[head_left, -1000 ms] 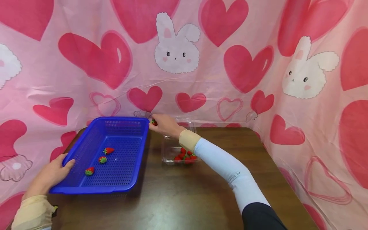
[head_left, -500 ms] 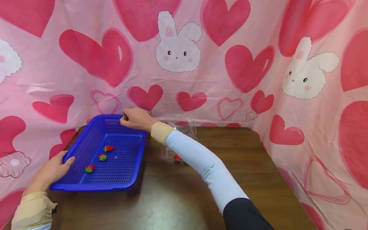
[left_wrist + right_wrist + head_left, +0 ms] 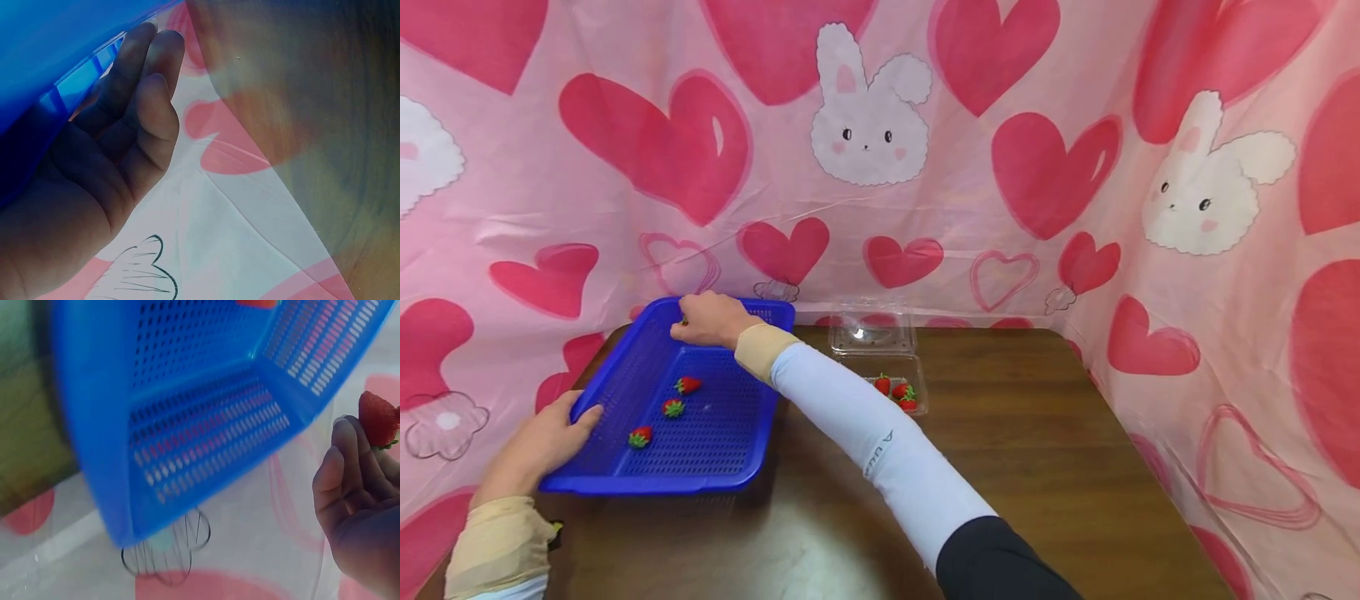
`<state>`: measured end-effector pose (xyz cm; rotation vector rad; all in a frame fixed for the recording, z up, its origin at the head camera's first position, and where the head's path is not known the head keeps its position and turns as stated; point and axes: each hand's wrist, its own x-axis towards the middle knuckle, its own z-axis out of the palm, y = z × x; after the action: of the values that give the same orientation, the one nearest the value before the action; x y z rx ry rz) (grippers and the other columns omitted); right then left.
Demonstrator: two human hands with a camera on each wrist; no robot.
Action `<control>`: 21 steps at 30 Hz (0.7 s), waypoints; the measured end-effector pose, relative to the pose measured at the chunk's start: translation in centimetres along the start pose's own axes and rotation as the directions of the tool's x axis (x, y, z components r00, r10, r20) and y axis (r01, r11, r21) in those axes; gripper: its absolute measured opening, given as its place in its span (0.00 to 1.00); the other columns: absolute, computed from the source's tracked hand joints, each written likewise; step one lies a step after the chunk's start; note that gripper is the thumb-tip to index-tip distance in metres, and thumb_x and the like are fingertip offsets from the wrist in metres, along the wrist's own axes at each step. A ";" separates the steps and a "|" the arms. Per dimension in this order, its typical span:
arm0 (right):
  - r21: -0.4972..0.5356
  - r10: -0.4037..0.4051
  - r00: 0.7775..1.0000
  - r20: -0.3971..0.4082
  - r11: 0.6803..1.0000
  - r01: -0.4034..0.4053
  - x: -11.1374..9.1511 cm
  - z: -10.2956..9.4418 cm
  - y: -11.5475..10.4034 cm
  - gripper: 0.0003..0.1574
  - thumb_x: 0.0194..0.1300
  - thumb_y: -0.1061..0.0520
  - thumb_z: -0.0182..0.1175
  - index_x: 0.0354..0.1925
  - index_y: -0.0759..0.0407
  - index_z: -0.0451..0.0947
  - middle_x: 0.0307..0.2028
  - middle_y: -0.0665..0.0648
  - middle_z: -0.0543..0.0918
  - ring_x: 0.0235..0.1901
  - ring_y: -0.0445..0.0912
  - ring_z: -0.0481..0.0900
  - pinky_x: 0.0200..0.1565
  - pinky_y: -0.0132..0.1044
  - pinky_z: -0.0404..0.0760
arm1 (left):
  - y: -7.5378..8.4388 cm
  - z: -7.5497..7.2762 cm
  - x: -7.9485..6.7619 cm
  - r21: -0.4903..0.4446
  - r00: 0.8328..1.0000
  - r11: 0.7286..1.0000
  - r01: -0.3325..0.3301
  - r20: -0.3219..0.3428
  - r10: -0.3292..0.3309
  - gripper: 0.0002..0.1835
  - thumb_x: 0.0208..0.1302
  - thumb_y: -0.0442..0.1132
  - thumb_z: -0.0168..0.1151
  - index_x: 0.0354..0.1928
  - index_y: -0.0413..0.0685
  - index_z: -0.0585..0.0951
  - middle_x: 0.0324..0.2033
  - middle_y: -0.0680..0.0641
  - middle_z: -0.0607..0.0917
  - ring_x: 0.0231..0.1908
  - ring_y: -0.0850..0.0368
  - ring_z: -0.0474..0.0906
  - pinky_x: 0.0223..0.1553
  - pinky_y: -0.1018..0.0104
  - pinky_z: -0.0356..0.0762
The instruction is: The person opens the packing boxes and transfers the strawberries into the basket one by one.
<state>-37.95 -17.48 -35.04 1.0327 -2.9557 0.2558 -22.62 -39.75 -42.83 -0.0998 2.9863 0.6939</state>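
Note:
My left hand [image 3: 553, 437] holds the side rim of a blue plastic basket [image 3: 647, 484], thumb over the edge and fingers on the outer side; those fingers [image 3: 156, 112] show under the rim in the left wrist view. Three strawberries, one near the middle [image 3: 688, 385], lie on the basket's perforated floor. Over the basket's far end is my right hand [image 3: 711, 321], pinching another strawberry [image 3: 377, 419]. In the head view that berry is mostly hidden behind the fingers.
A clear plastic clamshell box [image 3: 874, 340] stands at the back of the brown wooden table [image 3: 1000, 450], lid up, with several strawberries [image 3: 904, 392] inside. My right forearm covers part of it. A pink cloth with hearts and rabbits [image 3: 955, 183] hangs behind and beside the table.
My right hand has moved left with the strawberry, from beside the basket's far right corner to over its far end. The left hand keeps its hold on the rim.

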 end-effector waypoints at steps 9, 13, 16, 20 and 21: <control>-0.056 0.161 0.981 0.113 0.986 -0.155 -0.2 2.1 -2.2 0.10 0.63 0.40 0.59 0.33 0.42 0.76 0.40 0.41 0.84 0.42 0.38 0.81 0.42 0.40 0.81 | 0.6 0.5 0.3 0.006 1.000 1.000 -0.009 -0.021 0.009 0.35 0.75 0.51 0.45 0.64 0.21 0.58 0.51 0.15 0.70 0.45 0.20 0.72 0.46 0.29 0.71; -0.103 0.179 0.969 0.170 0.981 -0.163 -0.7 2.5 -2.7 0.05 0.64 0.43 0.59 0.35 0.40 0.76 0.42 0.40 0.83 0.42 0.37 0.80 0.42 0.40 0.80 | 0.8 0.5 0.5 -0.001 0.999 1.000 -0.013 -0.029 0.013 0.35 0.75 0.50 0.45 0.63 0.21 0.58 0.51 0.15 0.70 0.44 0.21 0.73 0.46 0.29 0.71; -0.116 0.164 0.964 0.208 0.983 -0.142 -1.1 3.0 -3.1 0.04 0.64 0.46 0.59 0.38 0.39 0.76 0.46 0.39 0.83 0.44 0.37 0.80 0.44 0.39 0.80 | 0.9 0.5 0.6 0.004 0.999 1.000 -0.020 -0.039 0.020 0.34 0.75 0.50 0.45 0.63 0.21 0.58 0.50 0.15 0.70 0.44 0.22 0.73 0.46 0.29 0.71; -0.161 0.160 0.947 0.279 0.980 -0.118 -1.7 3.9 -3.7 0.07 0.66 0.51 0.56 0.43 0.38 0.77 0.51 0.38 0.81 0.45 0.36 0.78 0.45 0.37 0.79 | 0.9 0.7 0.6 0.007 0.999 1.000 -0.021 -0.028 0.021 0.35 0.75 0.51 0.45 0.63 0.21 0.58 0.51 0.15 0.70 0.44 0.22 0.73 0.46 0.30 0.71; -0.180 0.156 0.944 0.292 0.978 -0.106 -1.9 4.1 -3.9 0.09 0.67 0.52 0.55 0.44 0.38 0.77 0.51 0.37 0.80 0.45 0.35 0.78 0.45 0.37 0.79 | 0.9 0.7 0.5 0.001 1.000 1.000 -0.020 -0.022 0.020 0.35 0.75 0.51 0.44 0.64 0.21 0.58 0.51 0.15 0.70 0.43 0.22 0.73 0.46 0.30 0.71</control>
<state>-33.85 -19.99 -38.63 0.9320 -3.2552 -0.1601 -23.19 -38.67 -43.17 -0.0785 3.0122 0.6981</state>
